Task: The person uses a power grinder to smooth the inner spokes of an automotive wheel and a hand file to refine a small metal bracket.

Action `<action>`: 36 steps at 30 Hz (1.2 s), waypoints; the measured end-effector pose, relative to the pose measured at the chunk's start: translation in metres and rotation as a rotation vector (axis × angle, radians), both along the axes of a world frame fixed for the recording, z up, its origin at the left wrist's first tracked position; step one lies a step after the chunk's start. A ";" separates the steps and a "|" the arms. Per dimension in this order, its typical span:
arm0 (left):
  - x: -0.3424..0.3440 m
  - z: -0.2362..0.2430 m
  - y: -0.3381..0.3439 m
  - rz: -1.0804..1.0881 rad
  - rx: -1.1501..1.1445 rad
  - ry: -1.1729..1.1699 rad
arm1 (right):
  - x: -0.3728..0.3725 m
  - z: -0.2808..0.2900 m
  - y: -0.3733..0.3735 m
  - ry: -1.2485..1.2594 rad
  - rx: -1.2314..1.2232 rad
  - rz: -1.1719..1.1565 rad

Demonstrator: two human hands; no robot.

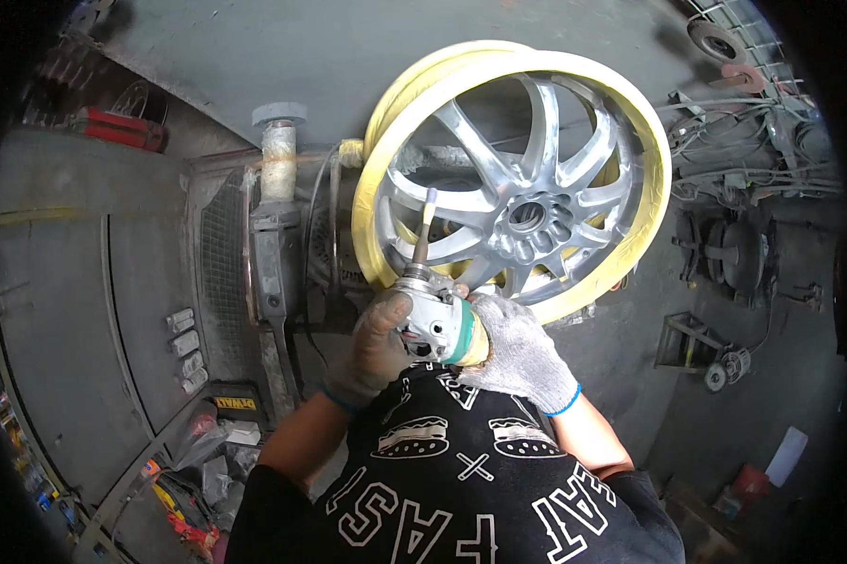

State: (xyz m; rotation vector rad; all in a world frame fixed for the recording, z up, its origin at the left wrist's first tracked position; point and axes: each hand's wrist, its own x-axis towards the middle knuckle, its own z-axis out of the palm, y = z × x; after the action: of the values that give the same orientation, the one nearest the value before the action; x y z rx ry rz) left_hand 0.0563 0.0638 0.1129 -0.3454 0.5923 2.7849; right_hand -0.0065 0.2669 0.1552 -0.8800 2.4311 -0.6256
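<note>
Both my hands wear pale knit gloves. My left hand wraps the metal head of an angle grinder, and my right hand holds its body by the green and yellow part. From the grinder's head a narrow shaft points away from me, ending in a small pale bit. Beyond it stands a large alloy wheel rim, bare silver spokes inside, its outer edge covered in yellow. The bit overlaps the left spokes in view; whether it touches them I cannot tell.
Left of the rim rises a metal stand with a wrapped post. A red toolbox lies far left, several cans below it. Coiled cables hang at the right, above a small metal frame. Bags and boxes crowd the lower left.
</note>
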 end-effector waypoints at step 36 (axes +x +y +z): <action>0.001 -0.015 -0.002 0.037 0.075 0.025 | 0.003 -0.003 -0.008 0.026 0.073 0.010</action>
State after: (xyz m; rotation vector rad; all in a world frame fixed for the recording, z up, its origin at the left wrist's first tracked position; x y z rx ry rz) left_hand 0.0574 0.0619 0.0974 -0.3092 0.4902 2.8419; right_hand -0.0037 0.2585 0.1521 -0.8753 2.4543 -0.5210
